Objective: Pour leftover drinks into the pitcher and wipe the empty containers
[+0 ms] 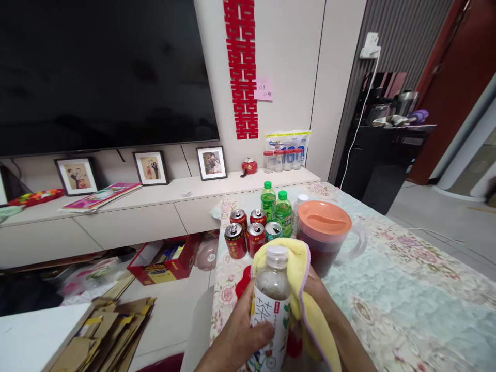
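My left hand (241,329) is wrapped round a clear plastic tea bottle (273,297) with a white cap and a printed white label. The bottle stands roughly upright in front of me. Behind it, my right hand (315,287) grips a yellow cloth (315,323) with a purple edge, which drapes around the far side and right of the bottle. The cloth hides some of my right fingers. A red object (243,283), partly covered, shows just left of the bottle. Beyond my hands stand several opened drink cans (256,239) and two green-capped bottles (284,216).
A pitcher (321,245) with an orange lid and dark contents stands right of the cloth, beside a white-capped bottle (301,202). A floral tablecloth (387,289) covers the table. Left lie flattened cardboard (112,330) and a red box (166,263). Small jars (278,161) line the cabinet.
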A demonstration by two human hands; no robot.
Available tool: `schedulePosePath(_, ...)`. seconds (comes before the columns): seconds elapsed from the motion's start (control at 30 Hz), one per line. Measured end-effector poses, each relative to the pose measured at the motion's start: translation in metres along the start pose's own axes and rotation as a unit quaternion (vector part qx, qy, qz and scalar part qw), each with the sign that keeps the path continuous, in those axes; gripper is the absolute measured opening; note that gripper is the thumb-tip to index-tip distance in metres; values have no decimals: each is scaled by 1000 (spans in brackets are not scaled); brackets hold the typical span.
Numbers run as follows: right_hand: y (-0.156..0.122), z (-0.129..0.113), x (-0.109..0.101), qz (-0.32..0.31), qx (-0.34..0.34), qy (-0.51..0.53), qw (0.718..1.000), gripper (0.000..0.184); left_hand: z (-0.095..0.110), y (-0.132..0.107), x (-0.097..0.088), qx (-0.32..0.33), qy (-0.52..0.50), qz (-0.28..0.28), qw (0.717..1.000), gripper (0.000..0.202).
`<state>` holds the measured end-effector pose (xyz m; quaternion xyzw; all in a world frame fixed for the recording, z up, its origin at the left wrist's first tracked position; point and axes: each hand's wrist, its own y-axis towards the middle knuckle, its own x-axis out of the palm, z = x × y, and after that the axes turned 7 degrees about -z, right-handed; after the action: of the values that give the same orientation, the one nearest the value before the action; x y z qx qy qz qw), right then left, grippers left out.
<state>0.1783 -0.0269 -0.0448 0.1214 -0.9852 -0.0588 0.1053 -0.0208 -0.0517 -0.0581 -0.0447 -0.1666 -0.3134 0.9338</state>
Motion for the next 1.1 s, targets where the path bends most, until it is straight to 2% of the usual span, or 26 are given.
schedulePosePath(0.13, 12, 2, 11, 42, 48, 18, 998, 44, 3, 7, 9, 29, 71, 88, 993, 91)
schedulePosePath(0.27, 22, -6, 18, 28, 25, -20, 999, 44, 2, 12, 10, 65, 132, 169, 974, 71)
schedulePosePath(0.4, 23, -15, 15, 49, -43, -95, 993, 38, -4, 5, -3, 51, 137, 168, 975, 82)
schedulePosePath(0.5, 23, -14, 12, 50, -76, -170, 981, 50, -7, -3, -8, 64, 78, 194, 976, 97)
schedulePosePath(0.57, 23, -9, 12, 25, -97, -245, 964, 50, -6, -6, -6, 83, 22, 215, 973, 104)
schedulePosePath(0.63, 22, -5, 14, -3, -119, -305, 945, 38, -5, -5, -1, 97, -19, 214, 972, 107)
schedulePosePath(0.73, 21, -5, 18, -30, -133, -331, 934, 26, -2, -3, 6, 110, -50, 195, 973, 105)
schedulePosePath(0.83, 19, -16, 15, -76, -136, -346, 925, 28, -1, -2, 8, 106, -61, 179, 976, 98)
schedulePosePath(0.9, 17, -25, 8, -130, -122, -325, 929, 37, -1, -3, 8, 94, -61, 174, 978, 96)
schedulePosePath(1.0, 16, -34, -7, -236, -87, -212, 944, 55, -4, -4, 3, 88, -55, 171, 980, 101)
schedulePosePath(1.03, 16, -34, -11, -251, -76, -179, 948, 57, -5, -4, 1, 88, -50, 171, 980, 103)
schedulePosePath(1.1, 17, -31, -14, -231, -60, -171, 956, 54, -9, -3, -3, 92, -40, 163, 982, 104)
